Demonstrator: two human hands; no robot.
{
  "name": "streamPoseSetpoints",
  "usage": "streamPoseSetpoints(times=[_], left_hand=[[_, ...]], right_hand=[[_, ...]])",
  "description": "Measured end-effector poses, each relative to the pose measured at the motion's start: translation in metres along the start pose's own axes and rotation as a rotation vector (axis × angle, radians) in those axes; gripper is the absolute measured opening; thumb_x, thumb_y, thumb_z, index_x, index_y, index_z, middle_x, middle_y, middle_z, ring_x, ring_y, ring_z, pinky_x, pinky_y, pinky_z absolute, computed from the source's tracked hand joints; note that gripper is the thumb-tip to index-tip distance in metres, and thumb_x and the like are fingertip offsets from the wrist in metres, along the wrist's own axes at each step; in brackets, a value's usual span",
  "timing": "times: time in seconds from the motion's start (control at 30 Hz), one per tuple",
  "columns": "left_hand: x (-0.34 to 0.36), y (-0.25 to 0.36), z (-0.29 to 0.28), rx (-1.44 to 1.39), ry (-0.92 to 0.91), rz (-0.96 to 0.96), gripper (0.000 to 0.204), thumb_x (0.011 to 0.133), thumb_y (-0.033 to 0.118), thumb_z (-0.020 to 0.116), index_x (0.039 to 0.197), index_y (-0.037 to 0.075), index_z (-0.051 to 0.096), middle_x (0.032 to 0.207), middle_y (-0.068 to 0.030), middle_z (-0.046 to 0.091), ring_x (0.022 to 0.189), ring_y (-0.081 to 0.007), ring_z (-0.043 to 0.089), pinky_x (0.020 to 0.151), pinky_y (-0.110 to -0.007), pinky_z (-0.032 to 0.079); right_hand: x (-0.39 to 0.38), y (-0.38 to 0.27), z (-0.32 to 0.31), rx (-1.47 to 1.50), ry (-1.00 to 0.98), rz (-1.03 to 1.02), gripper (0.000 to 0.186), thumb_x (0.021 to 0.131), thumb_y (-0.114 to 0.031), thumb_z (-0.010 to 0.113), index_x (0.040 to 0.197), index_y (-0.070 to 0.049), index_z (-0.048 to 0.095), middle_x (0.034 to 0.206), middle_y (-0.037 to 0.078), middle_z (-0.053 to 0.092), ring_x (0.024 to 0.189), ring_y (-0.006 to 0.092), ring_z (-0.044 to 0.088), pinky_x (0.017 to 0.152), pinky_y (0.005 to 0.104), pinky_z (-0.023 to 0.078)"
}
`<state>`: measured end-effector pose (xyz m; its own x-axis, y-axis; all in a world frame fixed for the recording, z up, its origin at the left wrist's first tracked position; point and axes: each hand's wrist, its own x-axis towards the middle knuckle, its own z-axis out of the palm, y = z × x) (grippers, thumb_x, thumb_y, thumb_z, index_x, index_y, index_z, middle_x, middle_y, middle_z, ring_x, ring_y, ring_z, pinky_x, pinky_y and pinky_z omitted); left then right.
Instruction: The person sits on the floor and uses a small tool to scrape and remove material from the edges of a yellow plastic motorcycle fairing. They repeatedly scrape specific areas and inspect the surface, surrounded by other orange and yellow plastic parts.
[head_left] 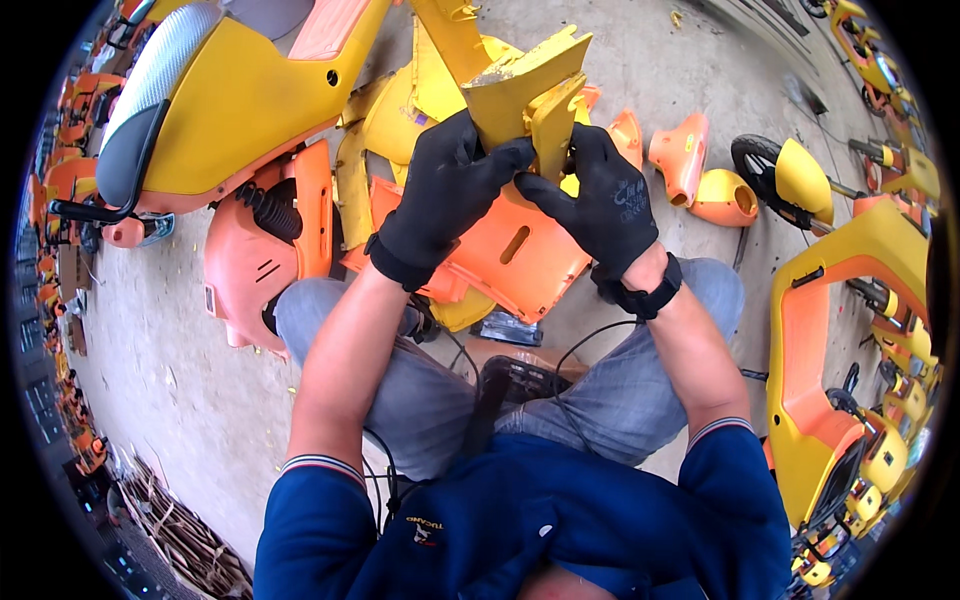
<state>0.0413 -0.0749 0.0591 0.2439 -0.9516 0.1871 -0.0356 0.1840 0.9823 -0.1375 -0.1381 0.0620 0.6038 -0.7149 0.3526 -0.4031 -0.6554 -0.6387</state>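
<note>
In front of me I hold up a yellow plastic panel (510, 100) with a rough, broken-looking upper edge. My left hand (450, 190), in a black glove, is closed on its left and lower side, thumb across the front. My right hand (608, 200), gloved alike, grips a narrower yellow section (553, 125) at the right; I cannot tell whether this is a separate piece. Both thumbs nearly meet at the bottom. Below my hands lies an orange plastic panel (515, 260) with an oval slot. More yellow panels (400, 125) are piled behind my left hand.
A yellow scooter body (240, 100) with a grey seat stands at left, above an orange shell (250, 255). At right are orange covers (683, 155), a wheel (760, 165) and a yellow-orange scooter frame (800, 360). Black cables (565, 390) hang over my lap.
</note>
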Motion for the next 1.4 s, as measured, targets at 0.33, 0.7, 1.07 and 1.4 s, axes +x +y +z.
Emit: streamPoseSetpoints(times=[0.33, 0.7, 1.07, 1.4], left_hand=[[0.003, -0.013, -0.013, 0.170, 0.083, 0.088, 0.027, 0.093, 0.014, 0.067, 0.114, -0.002, 0.059, 0.092, -0.0050, 0.067, 0.076, -0.0084, 0.059, 0.068, -0.025, 0.048], [-0.013, 0.005, 0.002, -0.037, 0.188, -0.066, 0.039, 0.093, 0.015, 0.065, 0.124, -0.001, 0.048, 0.104, -0.0077, 0.060, 0.087, -0.0116, 0.060, 0.076, -0.027, 0.050], [-0.064, 0.018, -0.019, -0.045, 0.044, -0.363, 0.032, 0.083, -0.005, 0.070, 0.112, 0.003, 0.058, 0.097, -0.0047, 0.066, 0.082, -0.0092, 0.062, 0.070, -0.024, 0.051], [-0.106, -0.023, -0.005, 0.445, -0.528, 0.122, 0.050, 0.067, 0.001, 0.079, 0.111, 0.002, 0.056, 0.110, -0.0174, 0.062, 0.098, -0.0366, 0.064, 0.084, -0.036, 0.052]], right_hand=[[-0.004, 0.034, 0.020, 0.251, -0.085, 0.105, 0.044, 0.088, -0.029, 0.068, 0.122, -0.002, 0.058, 0.107, 0.016, 0.064, 0.093, 0.0296, 0.064, 0.080, 0.0382, 0.052], [-0.002, 0.028, 0.023, 0.273, -0.122, 0.159, 0.029, 0.088, -0.024, 0.064, 0.109, -0.002, 0.063, 0.096, 0.017, 0.063, 0.087, 0.0325, 0.061, 0.076, 0.0413, 0.049], [-0.039, 0.042, 0.037, 0.333, -0.287, 0.072, 0.024, 0.089, -0.022, 0.064, 0.105, -0.004, 0.066, 0.098, 0.013, 0.062, 0.086, 0.0268, 0.063, 0.074, 0.0360, 0.052], [-0.082, 0.065, -0.006, 0.493, -0.661, 0.773, 0.028, 0.099, -0.027, 0.051, 0.116, -0.007, 0.059, 0.081, 0.002, 0.059, 0.058, 0.0060, 0.052, 0.046, 0.0219, 0.046]])
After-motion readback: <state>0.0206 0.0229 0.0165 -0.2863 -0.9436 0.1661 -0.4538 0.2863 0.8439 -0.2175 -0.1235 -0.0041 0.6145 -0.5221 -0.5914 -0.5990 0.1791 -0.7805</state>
